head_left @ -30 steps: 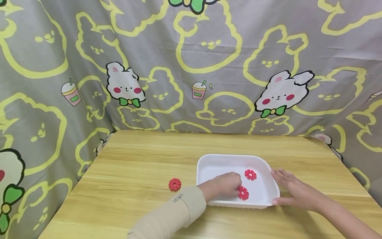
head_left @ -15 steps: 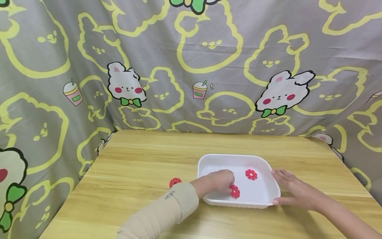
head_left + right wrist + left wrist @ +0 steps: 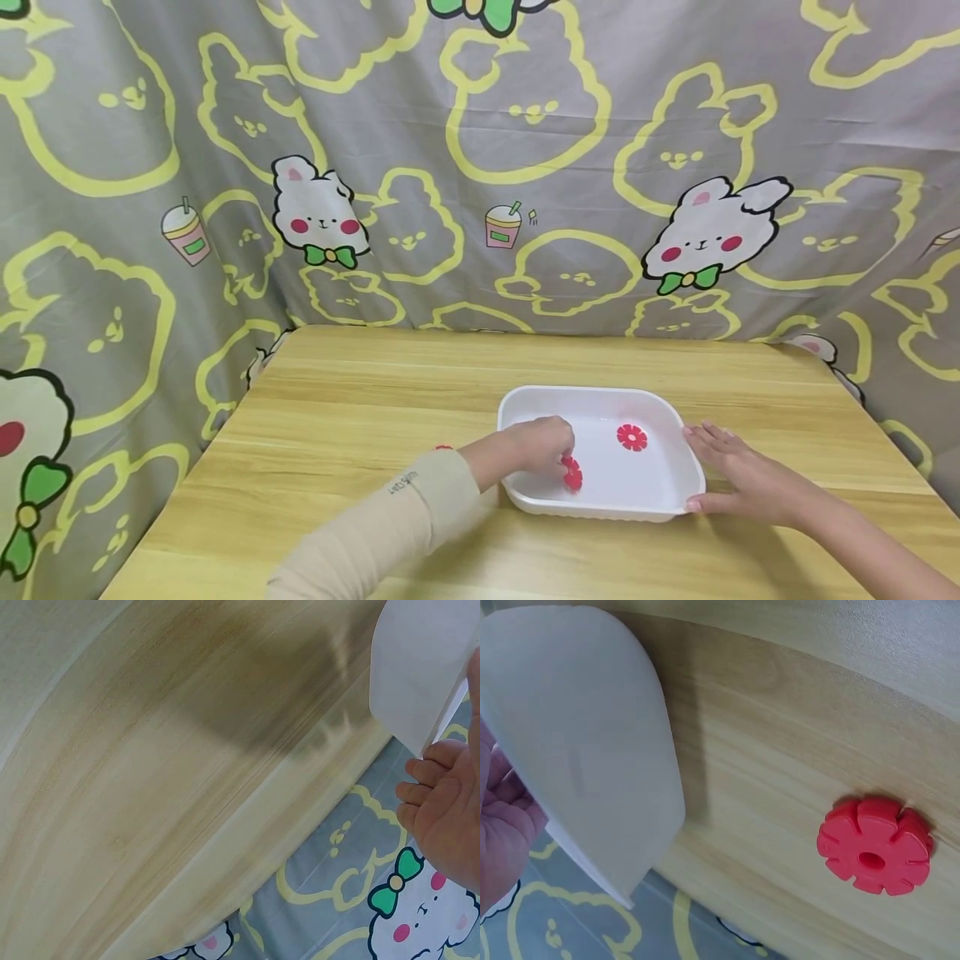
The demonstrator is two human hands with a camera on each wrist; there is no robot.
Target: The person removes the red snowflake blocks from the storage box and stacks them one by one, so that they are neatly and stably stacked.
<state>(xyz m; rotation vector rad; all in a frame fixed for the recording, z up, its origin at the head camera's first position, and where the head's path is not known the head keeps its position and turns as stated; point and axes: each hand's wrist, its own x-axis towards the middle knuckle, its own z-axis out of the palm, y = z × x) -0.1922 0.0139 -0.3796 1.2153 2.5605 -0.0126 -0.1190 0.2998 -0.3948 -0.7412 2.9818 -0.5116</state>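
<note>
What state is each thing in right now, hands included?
White tray: upright on the table.
Left hand: holding the first red disc.
First red disc: held inside the tray.
Right hand: fingers touching the tray's end.
Second red disc: flat in the tray.
Third red disc: on the table.
Curtain: hanging, creased.

We are facing a pale yellow, wood-grain surface (image 3: pixel 360 400), its streaks running mostly from side to side and its far corners rounding off. On its right half we are finding a white plastic basin (image 3: pixel 604 512) sitting base down, casting a shadow beside its wall. To the basin's left, apart from it, a red notched disc (image 3: pixel 876 834) is lying flat, showing a round central hole.
</note>
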